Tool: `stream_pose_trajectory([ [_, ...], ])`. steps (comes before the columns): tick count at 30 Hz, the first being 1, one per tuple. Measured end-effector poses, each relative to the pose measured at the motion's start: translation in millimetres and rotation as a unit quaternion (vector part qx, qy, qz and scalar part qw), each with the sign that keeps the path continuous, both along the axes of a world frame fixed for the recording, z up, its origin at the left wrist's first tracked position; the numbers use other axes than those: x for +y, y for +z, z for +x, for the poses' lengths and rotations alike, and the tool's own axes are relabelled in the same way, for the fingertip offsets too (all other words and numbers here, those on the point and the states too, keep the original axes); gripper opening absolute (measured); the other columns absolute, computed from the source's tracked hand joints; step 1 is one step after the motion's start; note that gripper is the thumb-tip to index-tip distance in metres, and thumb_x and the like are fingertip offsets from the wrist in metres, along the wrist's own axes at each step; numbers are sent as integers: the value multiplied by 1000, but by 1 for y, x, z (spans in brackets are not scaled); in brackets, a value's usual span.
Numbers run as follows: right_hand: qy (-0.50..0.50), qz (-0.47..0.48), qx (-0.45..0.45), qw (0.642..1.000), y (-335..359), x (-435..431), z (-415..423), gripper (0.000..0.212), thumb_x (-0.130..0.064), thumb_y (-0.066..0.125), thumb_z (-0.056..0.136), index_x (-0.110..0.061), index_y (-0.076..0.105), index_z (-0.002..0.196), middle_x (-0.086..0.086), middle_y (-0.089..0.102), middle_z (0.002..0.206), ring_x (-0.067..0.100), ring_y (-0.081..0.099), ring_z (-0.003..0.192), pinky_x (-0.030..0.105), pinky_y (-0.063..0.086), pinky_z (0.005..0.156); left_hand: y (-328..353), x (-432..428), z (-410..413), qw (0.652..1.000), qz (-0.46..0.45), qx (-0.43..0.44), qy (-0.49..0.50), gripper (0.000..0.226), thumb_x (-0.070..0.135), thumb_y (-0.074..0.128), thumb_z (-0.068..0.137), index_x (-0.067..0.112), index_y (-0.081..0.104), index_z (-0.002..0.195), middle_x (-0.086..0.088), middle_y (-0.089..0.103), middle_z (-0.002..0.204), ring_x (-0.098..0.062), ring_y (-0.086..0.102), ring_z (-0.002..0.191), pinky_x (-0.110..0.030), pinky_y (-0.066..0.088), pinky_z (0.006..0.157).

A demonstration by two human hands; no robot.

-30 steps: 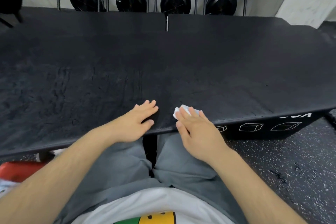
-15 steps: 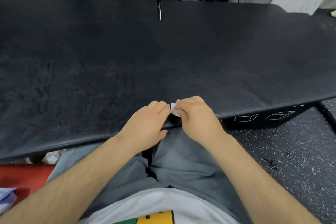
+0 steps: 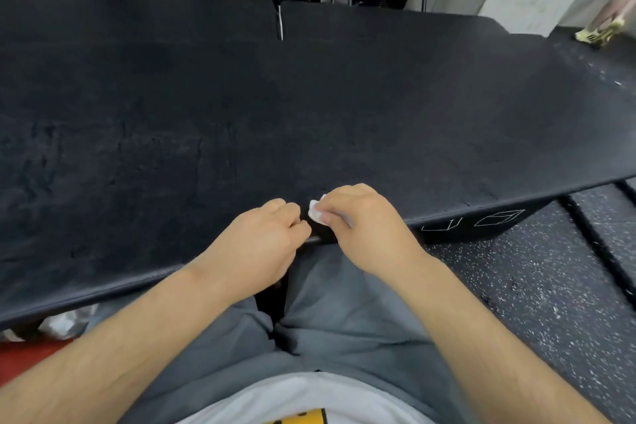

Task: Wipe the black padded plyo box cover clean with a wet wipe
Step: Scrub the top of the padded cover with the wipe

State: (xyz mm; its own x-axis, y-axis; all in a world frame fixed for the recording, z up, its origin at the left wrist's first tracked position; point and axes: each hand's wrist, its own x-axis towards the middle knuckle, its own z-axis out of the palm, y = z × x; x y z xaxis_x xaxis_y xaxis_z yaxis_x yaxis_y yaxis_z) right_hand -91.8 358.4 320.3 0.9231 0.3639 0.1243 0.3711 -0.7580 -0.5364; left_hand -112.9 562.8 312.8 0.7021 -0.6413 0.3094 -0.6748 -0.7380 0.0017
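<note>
Right hand (image 3: 364,234), flat before, now pinches the wet wipe (image 3: 316,212) at the cover (image 3: 309,113) near edge — left hand (image 3: 261,244) curled beside, grip unclear; likely refolding.

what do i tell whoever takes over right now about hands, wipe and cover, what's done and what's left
Right hand: pinches the bunched white wet wipe just above the near edge of the black cover.
Left hand: fingers curled, resting on that same edge beside the wipe; no grip on the wipe shows.
Done: wipe is in hand and at the cover. No wet streaks show, so how much is wiped cannot be told.
Left: probably spread the wipe, then wipe across the whole top, far side and both ends included.
</note>
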Motion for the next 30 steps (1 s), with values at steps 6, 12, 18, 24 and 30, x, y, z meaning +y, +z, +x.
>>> stream_pose_trajectory([
  [6, 35, 6, 32, 999, 11, 2, 3, 20, -26, 52, 103, -28, 71, 99, -10, 67, 105, 15, 50, 107, 29, 43, 91, 8, 13, 4, 999, 10, 41, -2, 23, 7, 80, 60, 13, 67, 77, 2, 51, 74, -18, 47, 63, -33, 46, 42],
  [12, 70, 46, 50, 995, 14, -1, 4, 18, -18, 59, 100, -28, 74, 102, -18, 66, 110, 6, 51, 114, 25, 41, 97, 10, 41, 1, 999, 14, 50, -1, 17, 18, 57, 78, 15, 71, 86, 5, 54, 79, -16, 48, 69, -32, 50, 53],
  [18, 116, 77, 59, 988, 17, 31, -5, 18, -18, 62, 98, -31, 74, 101, -18, 64, 111, 10, 51, 111, 28, 46, 94, 22, 87, -15, 997, -2, 71, 9, 26, 24, 53, 82, 15, 74, 94, 5, 59, 82, -17, 57, 68, -31, 54, 57],
  [24, 154, 21, 43, 987, -1, 48, -6, 21, -16, 56, 99, -26, 74, 96, -19, 52, 107, 3, 43, 106, 18, 42, 87, 15, 111, -26, 990, 32, 133, 36, 20, 34, 57, 83, 22, 65, 97, 10, 54, 92, -12, 53, 80, -31, 52, 66],
  [30, 139, 45, -13, 989, -35, 66, -12, 15, -14, 63, 95, -17, 76, 86, -9, 61, 93, 18, 51, 88, 39, 53, 72, 2, 86, -23, 978, -57, 181, 83, 33, 56, 54, 93, 25, 62, 102, 14, 49, 93, -10, 47, 83, -27, 46, 75],
])
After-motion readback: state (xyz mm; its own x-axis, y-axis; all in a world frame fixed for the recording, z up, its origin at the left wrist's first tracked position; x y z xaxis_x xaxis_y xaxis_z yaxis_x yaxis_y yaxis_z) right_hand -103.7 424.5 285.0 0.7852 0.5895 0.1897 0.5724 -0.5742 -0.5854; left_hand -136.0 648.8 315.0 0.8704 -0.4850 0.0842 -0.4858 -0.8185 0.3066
